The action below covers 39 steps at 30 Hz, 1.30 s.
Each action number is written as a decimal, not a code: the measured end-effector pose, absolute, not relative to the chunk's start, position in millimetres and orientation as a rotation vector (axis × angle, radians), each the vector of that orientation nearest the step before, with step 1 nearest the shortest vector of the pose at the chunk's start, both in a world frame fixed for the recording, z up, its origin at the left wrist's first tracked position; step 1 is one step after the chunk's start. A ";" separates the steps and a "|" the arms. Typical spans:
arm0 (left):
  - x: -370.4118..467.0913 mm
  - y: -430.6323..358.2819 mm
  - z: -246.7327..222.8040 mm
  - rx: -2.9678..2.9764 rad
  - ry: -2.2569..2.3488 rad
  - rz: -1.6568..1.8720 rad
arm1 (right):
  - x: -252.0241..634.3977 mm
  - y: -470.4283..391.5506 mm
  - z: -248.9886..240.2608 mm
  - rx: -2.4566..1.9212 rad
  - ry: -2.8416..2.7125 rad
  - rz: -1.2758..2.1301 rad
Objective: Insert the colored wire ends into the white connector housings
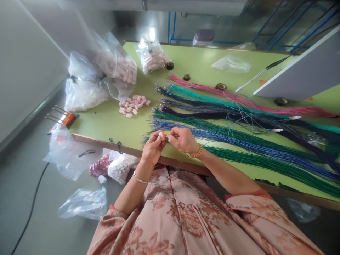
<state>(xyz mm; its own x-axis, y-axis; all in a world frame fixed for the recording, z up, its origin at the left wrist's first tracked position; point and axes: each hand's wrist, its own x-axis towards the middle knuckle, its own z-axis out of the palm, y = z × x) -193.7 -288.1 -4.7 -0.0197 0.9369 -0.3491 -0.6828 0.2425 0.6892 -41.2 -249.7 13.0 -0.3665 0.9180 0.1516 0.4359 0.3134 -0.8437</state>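
Green tabletop (102, 124) with brown edging: one pile of small white-and-orange connector housings (135, 112), and long bundles of wires (255, 161) in pink, teal, grey, blue and green. One connector housing (161, 135), above the near edge, pinched between thumb and fingers of the left hand (152, 148); right hand (185, 140) just beside it, fingertips drawn together, any wire between them too small to tell. Handling, as judged: housing light, stiff, probably smooth plastic, best gripped by its outer sides with the ends uncovered; wires thin, flexible, prone to tangling.
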 end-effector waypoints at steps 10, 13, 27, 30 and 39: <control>-187.0 -293.1 -1.5 0.542 1.010 1.412 | -44.0 -251.0 8.3 -1.102 -1.926 1.047; -181.9 -293.0 -3.1 0.570 1.091 1.419 | -46.7 -253.9 6.7 -1.106 -1.990 0.934; -182.1 -294.3 -5.8 0.625 1.154 1.431 | -47.4 -257.6 6.2 -1.112 -2.155 0.821; -177.7 -294.0 -5.1 0.637 1.181 1.425 | -49.1 -259.9 4.0 -1.179 -2.215 0.650; -184.1 -271.2 -5.4 0.599 1.097 1.359 | -3.8 -174.8 19.0 -1.349 -2.180 0.615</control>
